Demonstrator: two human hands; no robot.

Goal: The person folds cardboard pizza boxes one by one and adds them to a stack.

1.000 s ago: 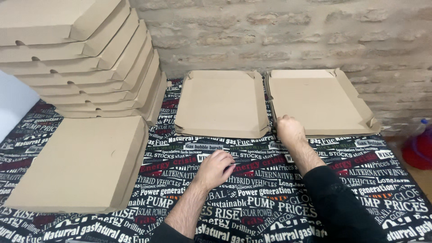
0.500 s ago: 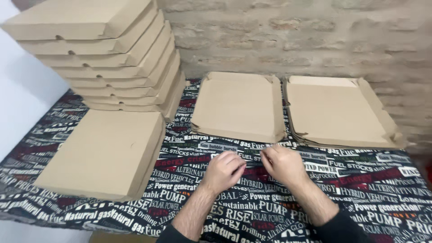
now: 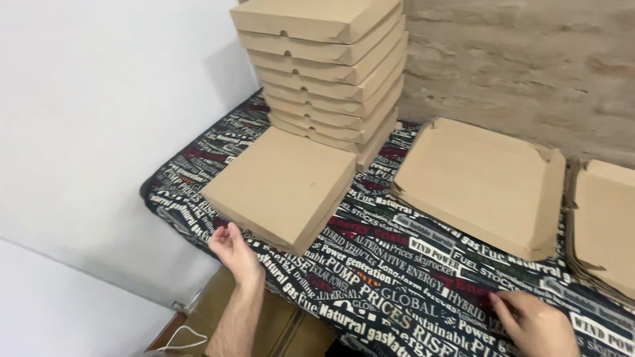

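Fingers (image 3: 223,233) of the left hand (image 3: 237,251) are loosely curled and part open, tips touching the near edge of a closed flat cardboard box (image 3: 281,185); they rest against it, gripping nothing. That box lies single at the table's (image 3: 370,311) left near corner, on a black cloth printed with lettering. Directly behind it, toward the far left corner, stands a stack of closed boxes (image 3: 327,66), against the white wall (image 3: 99,119). The right hand (image 3: 539,324) lies flat on the cloth near the table's near edge, fingers spread slightly, holding nothing. An unfolded box blank (image 3: 483,182) lies mid-table, well apart from both hands; a second blank (image 3: 608,225) sits at the right edge, partly out of view.
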